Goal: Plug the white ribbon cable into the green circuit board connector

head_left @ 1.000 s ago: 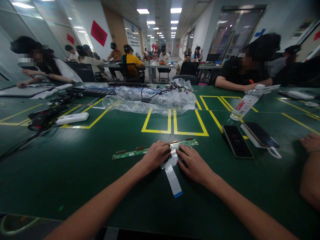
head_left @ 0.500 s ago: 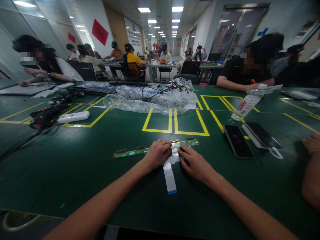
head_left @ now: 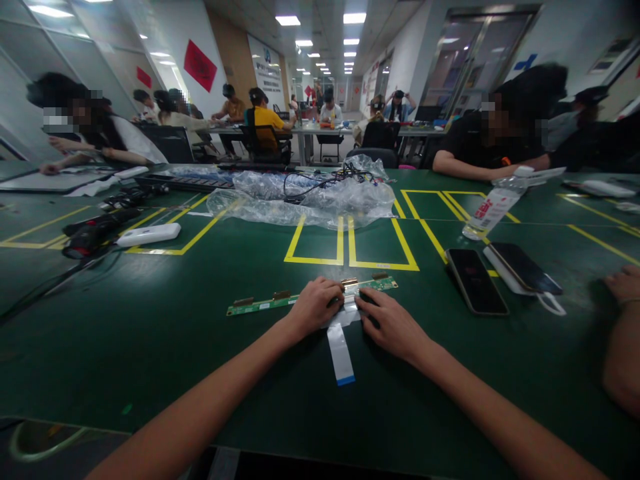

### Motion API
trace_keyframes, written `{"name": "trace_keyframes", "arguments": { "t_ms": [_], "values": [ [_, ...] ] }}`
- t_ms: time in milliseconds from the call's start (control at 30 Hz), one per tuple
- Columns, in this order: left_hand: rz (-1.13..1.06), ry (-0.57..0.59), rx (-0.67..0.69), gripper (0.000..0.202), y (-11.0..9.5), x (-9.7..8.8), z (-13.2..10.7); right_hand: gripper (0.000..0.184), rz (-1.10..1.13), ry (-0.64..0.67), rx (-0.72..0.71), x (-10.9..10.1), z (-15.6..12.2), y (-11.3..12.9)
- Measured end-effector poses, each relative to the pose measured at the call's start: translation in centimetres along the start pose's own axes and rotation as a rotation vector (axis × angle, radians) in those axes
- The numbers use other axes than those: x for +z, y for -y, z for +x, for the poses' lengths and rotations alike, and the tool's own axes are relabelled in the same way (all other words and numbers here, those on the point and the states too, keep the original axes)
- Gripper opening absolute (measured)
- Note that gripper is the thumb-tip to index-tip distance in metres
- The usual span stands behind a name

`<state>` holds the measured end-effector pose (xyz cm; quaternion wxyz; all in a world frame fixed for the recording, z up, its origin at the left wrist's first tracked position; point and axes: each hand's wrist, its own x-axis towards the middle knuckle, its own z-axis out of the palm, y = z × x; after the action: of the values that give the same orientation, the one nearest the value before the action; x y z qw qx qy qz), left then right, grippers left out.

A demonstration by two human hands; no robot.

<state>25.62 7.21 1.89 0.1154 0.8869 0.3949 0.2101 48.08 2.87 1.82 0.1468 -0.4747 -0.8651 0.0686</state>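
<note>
A long, narrow green circuit board (head_left: 265, 306) lies slightly slanted across the green table, with gold-brown tabs along its far edge. From its middle a white flat ribbon cable (head_left: 341, 353) runs toward me, ending in a blue tip. My left hand (head_left: 316, 305) is closed at the cable's left side, fingers curled over the board. On the other side my right hand (head_left: 393, 323) pinches at the cable's right edge with bent fingers. Clear film (head_left: 345, 316) shows between the hands. The fingertips partly hide the spot where cable and board meet.
Crumpled clear plastic wrap (head_left: 310, 203) with black cables lies beyond the board. To the right are a phone (head_left: 477, 282), a second phone (head_left: 523, 268) on a white power bank, and a tilted water bottle (head_left: 495, 207). A co-worker's arm (head_left: 623, 340) rests at the right edge.
Both hands stay at the same place on the board and cable. Only tiny shifts of the fingers and the view show.
</note>
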Motion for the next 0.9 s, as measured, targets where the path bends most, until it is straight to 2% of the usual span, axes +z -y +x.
{"name": "trace_keyframes", "arguments": {
  "t_ms": [300,600,767,900],
  "values": [
    [0.068,-0.016,0.008,0.013,0.0,0.6,-0.2,0.042,0.015,-0.017,-0.018,-0.3,0.1,0.1],
    [0.209,0.088,-0.014,0.036,-2.1,-0.2,-1.5,0.047,0.052,-0.009,-0.034,-0.1,0.0,0.2],
    [0.272,0.189,-0.14,0.044,-2.9,-1.2,-4.1,0.049,0.118,-0.013,-0.066,-0.8,-0.3,0.7],
    [0.359,0.199,-0.301,0.049,-1.5,-2.7,-8.0,0.047,0.138,-0.018,-0.061,-1.3,-0.4,0.5]
  ]
}}
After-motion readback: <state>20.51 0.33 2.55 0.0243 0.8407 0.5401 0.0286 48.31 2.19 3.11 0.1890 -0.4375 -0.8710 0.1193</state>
